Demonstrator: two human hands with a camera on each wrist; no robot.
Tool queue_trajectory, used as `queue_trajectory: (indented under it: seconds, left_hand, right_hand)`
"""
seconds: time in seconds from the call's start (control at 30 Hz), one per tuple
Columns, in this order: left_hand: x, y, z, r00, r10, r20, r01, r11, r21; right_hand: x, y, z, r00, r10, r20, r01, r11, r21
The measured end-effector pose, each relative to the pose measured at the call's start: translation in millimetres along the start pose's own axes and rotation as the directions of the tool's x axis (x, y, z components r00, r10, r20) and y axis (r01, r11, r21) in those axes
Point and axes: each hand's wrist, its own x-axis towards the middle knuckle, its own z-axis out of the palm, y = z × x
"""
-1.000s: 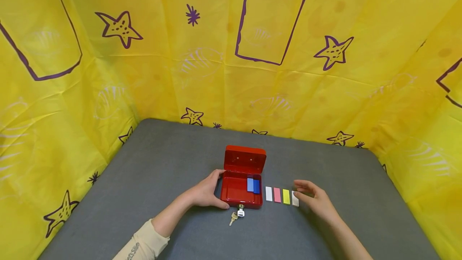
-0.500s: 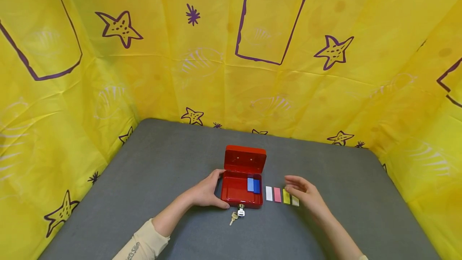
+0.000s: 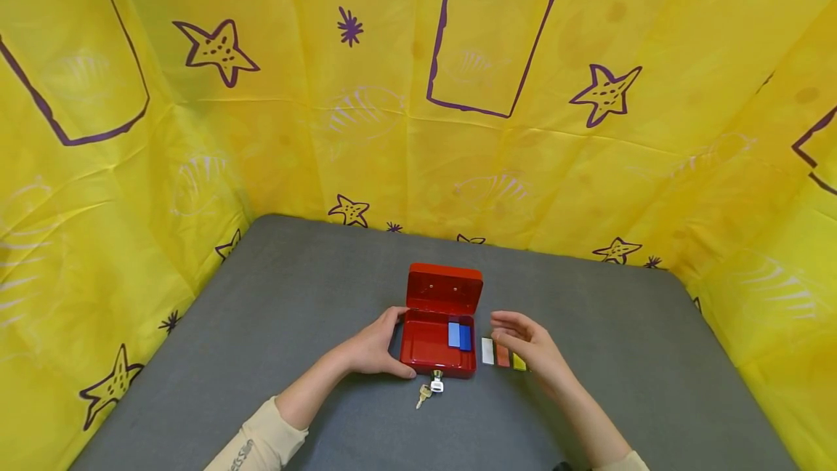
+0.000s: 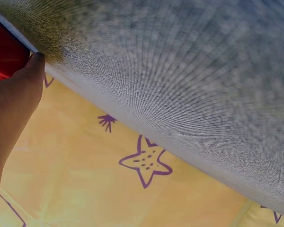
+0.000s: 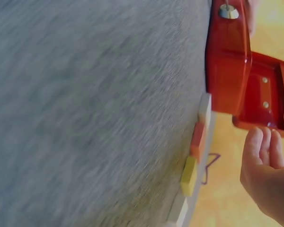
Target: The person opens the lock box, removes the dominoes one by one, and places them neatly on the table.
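Note:
A red metal cash box [image 3: 425,344] stands with its lid [image 3: 445,292] raised. My left hand [image 3: 375,349] holds its left side, thumb at the front corner and fingers at the back. Inside, at the right, lie a light blue block [image 3: 454,335] and a dark blue block [image 3: 465,339]. To the right of the box, a row holds a white block [image 3: 487,352], a pink block [image 3: 503,357], a yellow block [image 3: 519,363] and a pale block [image 5: 178,211], the last hidden in the head view. Over the row hovers my right hand [image 3: 532,351], fingers loosely bent, holding nothing.
A key [image 3: 437,384] sits in the lock at the box's front, and a second key [image 3: 423,394] hangs beside it. Grey cloth [image 3: 314,267] covers the table. Yellow printed sheets [image 3: 392,158] stand around its back and sides.
My right hand has moved left along the row, from the pale block at the far end to over the pink and yellow blocks. The left hand and the box have stayed put.

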Motion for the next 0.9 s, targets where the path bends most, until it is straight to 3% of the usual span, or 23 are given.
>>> queue_trajectory:
  seconds: [0.2, 0.33, 0.57, 0.9]
  left_hand:
    - [0.0, 0.4, 0.0, 1.000, -0.003, -0.003, 0.003, 1.000, 0.002]
    - [0.3, 0.9, -0.1, 1.000, -0.008, -0.001, 0.008, 1.000, 0.003]
    - [0.1, 1.8, -1.5, 1.000, -0.022, -0.002, 0.022, 1.000, 0.001]
    - [-0.4, 0.4, -1.2, 1.000, 0.011, -0.008, -0.011, 1.000, 0.006]
  right_hand:
    - [2.6, -7.0, 14.1, 0.999, -0.020, 0.025, 0.021, 1.000, -0.011]
    - [3.9, -10.3, 21.5, 0.994, -0.077, 0.082, 0.078, 0.997, -0.015]
    - [8.6, -10.3, 32.6, 0.979, -0.134, 0.155, 0.148, 0.986, -0.080]
    - [11.9, -9.4, 44.9, 0.968, -0.183, 0.172, 0.217, 0.954, -0.206]
